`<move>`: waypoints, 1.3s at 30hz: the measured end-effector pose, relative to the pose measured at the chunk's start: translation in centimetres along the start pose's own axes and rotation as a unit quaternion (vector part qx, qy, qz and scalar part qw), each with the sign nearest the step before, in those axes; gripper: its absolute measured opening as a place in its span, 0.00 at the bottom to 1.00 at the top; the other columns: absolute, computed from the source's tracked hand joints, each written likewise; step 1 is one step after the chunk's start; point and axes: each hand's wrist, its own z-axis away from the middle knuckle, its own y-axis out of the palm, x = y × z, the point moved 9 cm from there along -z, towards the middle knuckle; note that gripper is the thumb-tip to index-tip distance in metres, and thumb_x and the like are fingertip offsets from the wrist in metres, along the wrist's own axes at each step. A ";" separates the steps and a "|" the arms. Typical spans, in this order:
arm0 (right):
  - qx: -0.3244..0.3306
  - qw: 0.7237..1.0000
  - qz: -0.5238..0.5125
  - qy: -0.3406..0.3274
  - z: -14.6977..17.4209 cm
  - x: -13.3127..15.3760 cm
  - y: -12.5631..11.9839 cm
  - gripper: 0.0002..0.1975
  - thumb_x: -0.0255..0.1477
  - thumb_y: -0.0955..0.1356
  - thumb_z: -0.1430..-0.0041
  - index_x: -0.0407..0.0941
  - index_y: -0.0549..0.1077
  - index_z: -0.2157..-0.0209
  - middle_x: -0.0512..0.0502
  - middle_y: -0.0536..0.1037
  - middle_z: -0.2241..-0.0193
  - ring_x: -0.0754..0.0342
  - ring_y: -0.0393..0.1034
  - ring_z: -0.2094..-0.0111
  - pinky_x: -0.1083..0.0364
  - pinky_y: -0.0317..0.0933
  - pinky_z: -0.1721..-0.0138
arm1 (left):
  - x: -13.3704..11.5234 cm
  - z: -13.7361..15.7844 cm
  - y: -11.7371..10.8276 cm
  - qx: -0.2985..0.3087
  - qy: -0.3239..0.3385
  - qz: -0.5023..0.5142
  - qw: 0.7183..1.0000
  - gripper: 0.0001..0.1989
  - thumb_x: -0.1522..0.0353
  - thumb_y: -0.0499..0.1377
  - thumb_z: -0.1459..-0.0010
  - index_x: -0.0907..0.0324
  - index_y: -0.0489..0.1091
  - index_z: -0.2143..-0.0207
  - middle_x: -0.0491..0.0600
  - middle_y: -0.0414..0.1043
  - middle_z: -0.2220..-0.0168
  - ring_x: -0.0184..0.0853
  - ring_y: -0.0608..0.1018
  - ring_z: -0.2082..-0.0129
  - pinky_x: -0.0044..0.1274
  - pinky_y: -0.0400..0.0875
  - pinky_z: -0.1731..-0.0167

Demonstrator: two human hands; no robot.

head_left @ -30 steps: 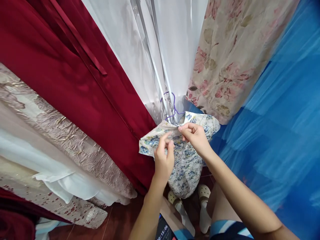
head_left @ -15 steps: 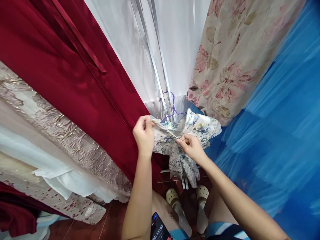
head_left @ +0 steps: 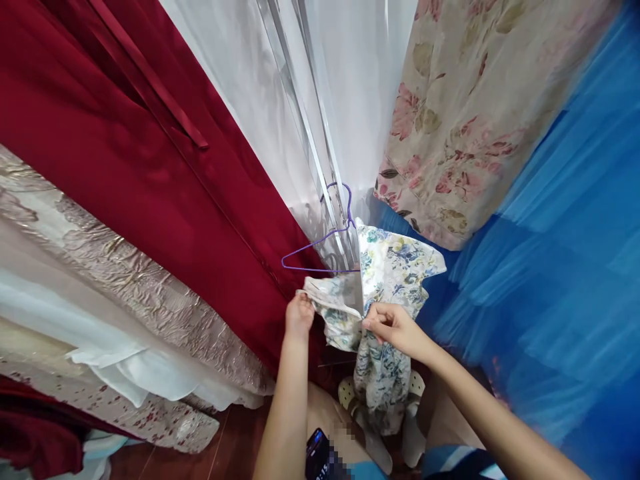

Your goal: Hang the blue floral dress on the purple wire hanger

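Observation:
A white garment with a blue and yellow floral print [head_left: 395, 263] hangs by its right side from a purple hanger [head_left: 320, 239]. The hanger's left arm is bare. My left hand [head_left: 300, 313] is closed on the edge of the garment's left side, below the bare hanger arm. With thumb and fingers pinched, my right hand [head_left: 393, 328] grips the garment's front opening near the middle. The rest of the cloth hangs down in folds over my feet.
Metal poles [head_left: 315, 133] rise behind the hanger. Dark red fabric [head_left: 200, 200] and textured cloth [head_left: 115, 260] hang at left; pink-flowered fabric [head_left: 445, 147] and blue tulle [head_left: 540, 280] at right. A phone [head_left: 320, 457] rests on my lap.
The garment's left side has come off the hanger's left arm and dropped lower. Both hands have moved down, the left one also slightly right.

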 end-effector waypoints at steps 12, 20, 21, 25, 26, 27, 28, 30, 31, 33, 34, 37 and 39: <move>-0.290 0.953 0.008 0.090 10.6 -11.5 -13.6 0.20 0.45 0.70 0.44 0.45 0.67 0.77 0.55 0.64 0.84 0.58 0.54 0.81 0.56 0.48 0.77 | 6.7 10.8 7.5 0.269 0.031 -0.079 0.959 0.11 0.61 0.59 0.37 0.60 0.71 0.64 0.49 0.70 0.64 0.33 0.73 0.60 0.26 0.65 0.53; -0.281 0.949 0.129 0.065 10.4 -7.1 -11.5 0.24 0.50 0.67 0.42 0.43 0.75 0.56 0.41 0.77 0.56 0.43 0.69 0.54 0.46 0.58 0.48 | 6.9 18.7 11.1 0.394 0.135 -0.313 0.853 0.10 0.66 0.55 0.34 0.60 0.72 0.66 0.49 0.69 0.65 0.34 0.71 0.62 0.23 0.64 0.56; -0.218 0.969 0.078 0.085 9.5 -6.7 -10.0 0.26 0.51 0.65 0.40 0.43 0.76 0.57 0.41 0.78 0.56 0.43 0.69 0.53 0.46 0.57 0.45 | 7.4 20.1 11.4 0.417 0.134 -0.327 0.837 0.10 0.66 0.54 0.34 0.60 0.72 0.66 0.49 0.70 0.65 0.34 0.72 0.61 0.24 0.64 0.56; -0.067 0.967 -0.162 0.187 7.6 -6.4 -3.9 0.33 0.56 0.64 0.43 0.40 0.78 0.57 0.42 0.80 0.59 0.44 0.70 0.50 0.45 0.52 0.38 | 8.3 23.3 11.9 0.487 0.126 -0.410 0.760 0.08 0.69 0.56 0.35 0.58 0.75 0.63 0.50 0.74 0.62 0.36 0.74 0.58 0.25 0.65 0.53; -0.045 0.954 -0.220 0.200 7.5 -6.4 -2.4 0.34 0.57 0.64 0.43 0.39 0.78 0.57 0.41 0.80 0.59 0.44 0.71 0.50 0.45 0.52 0.38 | 8.0 23.2 11.7 0.495 0.122 -0.426 0.748 0.07 0.69 0.57 0.36 0.57 0.76 0.61 0.49 0.75 0.61 0.35 0.75 0.57 0.25 0.65 0.52; -0.020 0.938 -0.275 0.209 7.5 -6.5 -1.0 0.35 0.57 0.63 0.42 0.39 0.78 0.57 0.40 0.80 0.60 0.44 0.71 0.50 0.44 0.53 0.39 | 7.3 22.6 11.3 0.491 0.117 -0.435 0.746 0.08 0.69 0.57 0.36 0.56 0.76 0.59 0.49 0.76 0.60 0.35 0.75 0.57 0.25 0.65 0.52; 0.007 0.921 -0.323 0.219 7.6 -6.7 0.4 0.35 0.57 0.62 0.41 0.38 0.78 0.57 0.38 0.80 0.60 0.43 0.72 0.51 0.44 0.55 0.40 | 6.4 21.6 10.8 0.476 0.113 -0.437 0.754 0.09 0.69 0.57 0.36 0.55 0.76 0.56 0.49 0.77 0.60 0.35 0.76 0.57 0.25 0.65 0.52; 0.071 0.889 -0.384 0.239 8.4 -7.1 2.7 0.32 0.54 0.65 0.42 0.37 0.78 0.58 0.37 0.80 0.62 0.44 0.74 0.54 0.46 0.59 0.44 | 4.6 19.2 9.3 0.439 0.107 -0.430 0.782 0.13 0.67 0.56 0.35 0.55 0.72 0.50 0.50 0.76 0.56 0.36 0.75 0.55 0.26 0.65 0.50; 0.100 0.881 -0.392 0.246 8.8 -7.4 3.4 0.29 0.51 0.69 0.45 0.37 0.78 0.59 0.38 0.81 0.64 0.45 0.75 0.56 0.48 0.61 0.46 | 4.4 18.2 8.4 0.437 0.093 -0.423 0.788 0.15 0.65 0.56 0.35 0.56 0.70 0.48 0.51 0.75 0.55 0.37 0.74 0.53 0.27 0.64 0.49; 0.149 0.878 -0.382 0.247 9.7 -7.8 3.8 0.26 0.44 0.77 0.56 0.38 0.79 0.62 0.42 0.80 0.68 0.50 0.75 0.64 0.53 0.66 0.55 | 5.9 17.5 6.2 0.477 0.024 -0.415 0.774 0.19 0.58 0.56 0.36 0.58 0.71 0.48 0.53 0.74 0.54 0.39 0.73 0.52 0.28 0.64 0.49; 0.166 0.881 -0.371 0.242 9.9 -7.9 3.6 0.26 0.42 0.80 0.61 0.38 0.79 0.64 0.44 0.79 0.70 0.53 0.74 0.67 0.56 0.66 0.60 | 7.5 17.6 4.7 0.505 -0.032 -0.411 0.758 0.21 0.55 0.56 0.37 0.59 0.73 0.50 0.54 0.74 0.56 0.40 0.73 0.54 0.28 0.65 0.51; 0.202 0.894 -0.339 0.214 10.1 -7.2 2.1 0.31 0.43 0.80 0.68 0.37 0.80 0.63 0.46 0.77 0.72 0.58 0.68 0.74 0.61 0.62 0.72 | 11.5 17.5 -0.8 0.491 -0.183 -0.393 0.756 0.30 0.45 0.60 0.47 0.63 0.76 0.61 0.52 0.73 0.67 0.38 0.73 0.63 0.25 0.67 0.62; 0.210 0.906 -0.321 0.181 9.8 -6.1 0.8 0.34 0.47 0.79 0.66 0.35 0.79 0.62 0.46 0.75 0.74 0.59 0.64 0.76 0.62 0.58 0.75 | 12.2 17.2 -3.5 0.457 -0.221 -0.359 0.783 0.32 0.46 0.66 0.55 0.65 0.76 0.61 0.51 0.71 0.67 0.36 0.72 0.65 0.24 0.65 0.65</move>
